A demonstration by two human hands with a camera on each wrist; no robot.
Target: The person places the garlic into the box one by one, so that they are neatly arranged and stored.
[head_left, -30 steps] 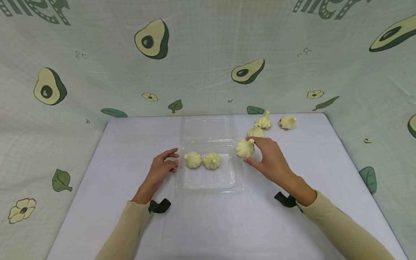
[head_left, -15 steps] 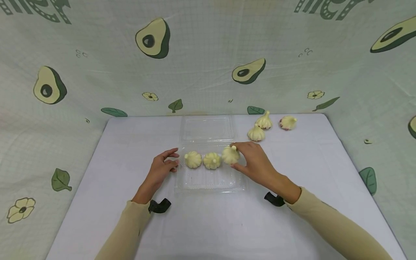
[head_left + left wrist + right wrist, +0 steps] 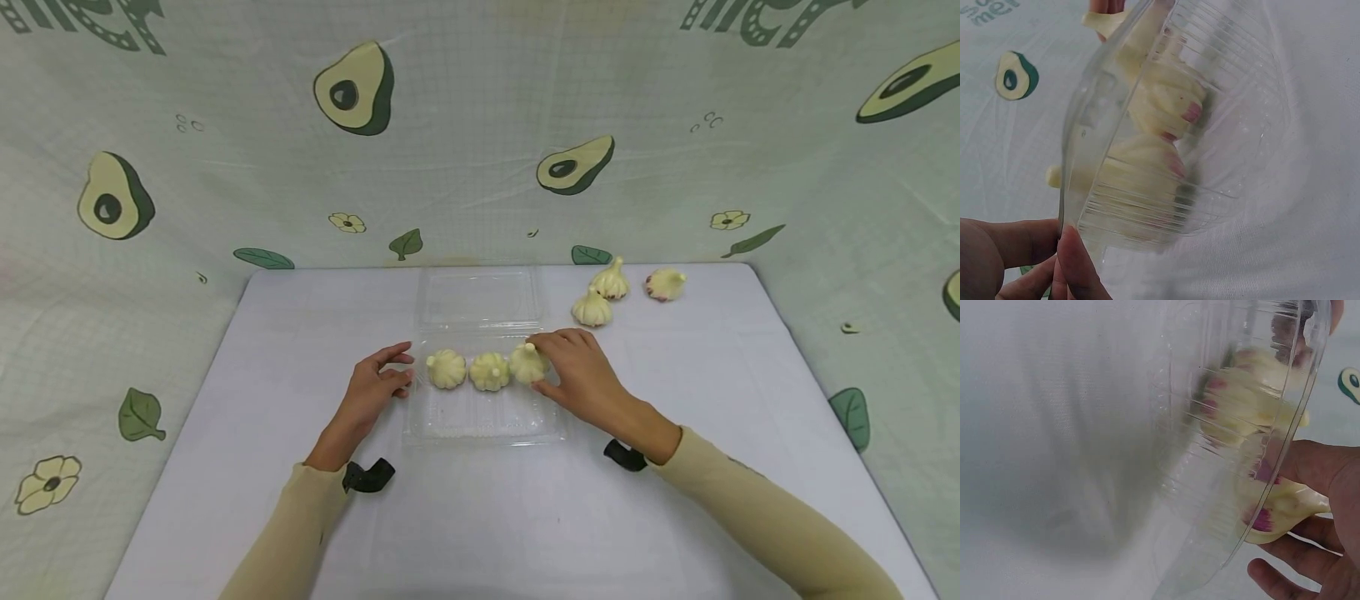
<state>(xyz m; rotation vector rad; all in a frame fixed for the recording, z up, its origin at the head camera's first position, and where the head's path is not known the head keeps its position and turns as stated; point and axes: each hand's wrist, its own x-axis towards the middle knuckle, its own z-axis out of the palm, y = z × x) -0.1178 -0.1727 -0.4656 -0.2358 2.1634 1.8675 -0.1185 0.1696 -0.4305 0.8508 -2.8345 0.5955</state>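
Note:
A clear plastic clamshell container [image 3: 486,421] lies on the table, its lid [image 3: 480,297] folded back. My left hand [image 3: 372,382] pinches the container's left rim between thumb and fingers, as the left wrist view shows. In the tray sit two pale garlic bulbs, one left [image 3: 446,369] and one in the middle [image 3: 490,372]. My right hand [image 3: 585,372] holds a third garlic bulb [image 3: 528,363] at the right end of this row. In the right wrist view the held bulb [image 3: 1282,515], marked purple at its base, lies between thumb and fingers, partly behind the clear wall.
Beyond my right hand, more garlic bulbs stand on the white-covered table [image 3: 480,517]: a near one [image 3: 592,308], one just behind it [image 3: 611,281], and one farther right [image 3: 665,284]. A cloth printed with avocados [image 3: 352,89] hangs around the back and sides.
My right hand has carried the garlic bulb leftward from beside the container into the tray's right end and slightly lower. The left hand has stayed at the left rim.

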